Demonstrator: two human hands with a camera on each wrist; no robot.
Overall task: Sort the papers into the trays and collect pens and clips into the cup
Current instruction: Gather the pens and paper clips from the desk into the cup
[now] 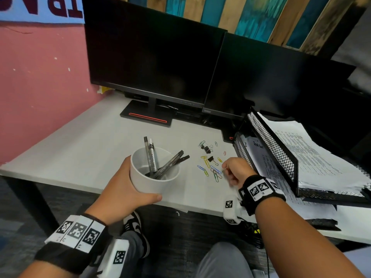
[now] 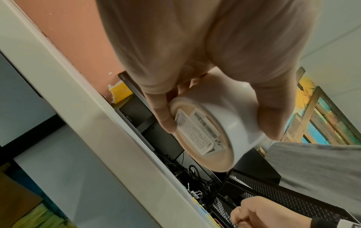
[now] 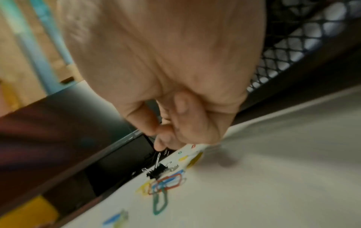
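Left hand: the left hand (image 1: 122,189) grips the white cup (image 1: 154,173), thumb along its near side and fingers wrapped round the left wall; in the left wrist view the fingers (image 2: 162,117) and thumb clamp the cup (image 2: 224,117) on both sides, with a printed label on its base.
Cup position: held at the near edge of the desk (image 1: 80,149), tilted a little toward the right, left of the scattered clips.
Pens: several dark pens (image 1: 158,161) stand inside the cup, two leaning far-left, two leaning right with their tips past the rim.
Right hand: the right hand (image 1: 236,170) sits low over the desk with fingers curled inward; in the right wrist view the fingertips (image 3: 162,143) are bunched together just above the clips. Whether they pinch a clip, I cannot tell, the view being blurred.
Paper clips: coloured paper clips (image 1: 212,171) lie loose on the desk just left of the right hand, between it and the cup; a red, blue and green cluster (image 3: 166,185) lies nearest the fingertips.
Binder clips: black binder clips (image 1: 206,148) lie farther back, one (image 1: 211,159) near the fingers.
Trays: black mesh trays (image 1: 277,149) stand on the right, just beside the right hand, with printed papers (image 1: 313,153) stacked on top and more sheets (image 1: 261,157) in a lower tier.
Background: two dark monitors (image 1: 160,63) stand at the far side.
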